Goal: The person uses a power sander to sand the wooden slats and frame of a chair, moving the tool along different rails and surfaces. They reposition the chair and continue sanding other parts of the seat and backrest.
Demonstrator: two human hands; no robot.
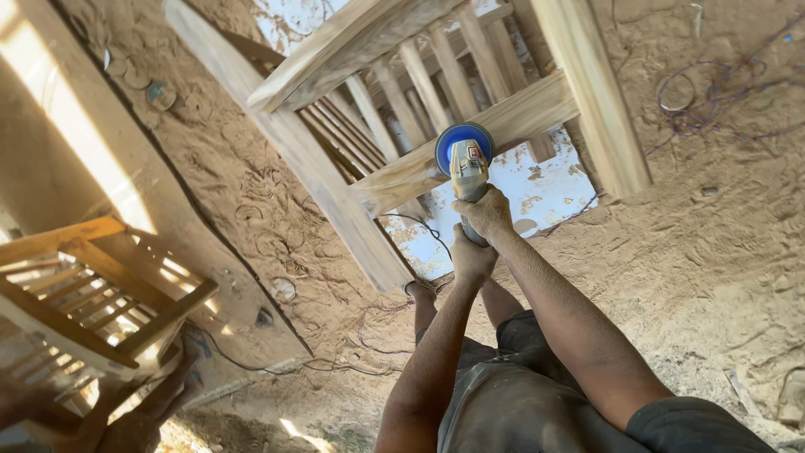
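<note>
Both hands gripping angle grinder [467,172]: right hand [485,211] wrapping body near head, left hand [471,254] closing around rear. Blue disc [464,138] pressing on lower rail [470,143] of wooden chair frame [402,92], contact angle probably flat. Keeping disc flat, moving along grain, cord [419,226] staying behind grinder.

Grinder [466,164] on slatted frame [470,117] rail, centre; second frame [92,294] far left, on sawdust floor [721,243].

label [475,153]: small red patch on top of the grey grinder [468,174] I hold, just behind its blue disc [464,139] | shape: roughly rectangular | colours: red with pale marks, too small to make out | packages: none I can see | signs: none | screens: none
</note>
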